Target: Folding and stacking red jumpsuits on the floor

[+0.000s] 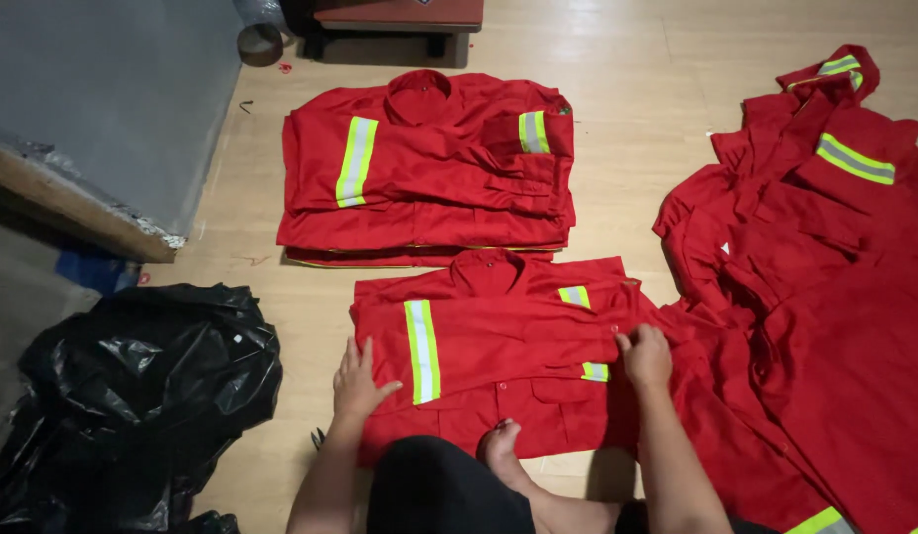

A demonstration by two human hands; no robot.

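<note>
Red work jacket (pixel 499 346) with yellow-grey reflective stripes lies folded flat on the wooden floor (pixel 627 89), just below a stack of folded jackets (pixel 424 168) and beside a loose red heap (pixel 825 297). Left hand (pixel 358 381) presses flat on its left edge, fingers spread and released. Right hand (pixel 645 354) pinches the right sleeve fold.

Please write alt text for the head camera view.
Both hands, left hand and right hand, press a red work shirt with reflective stripes on a wooden floor, between a folded stack and a loose pile.
</note>
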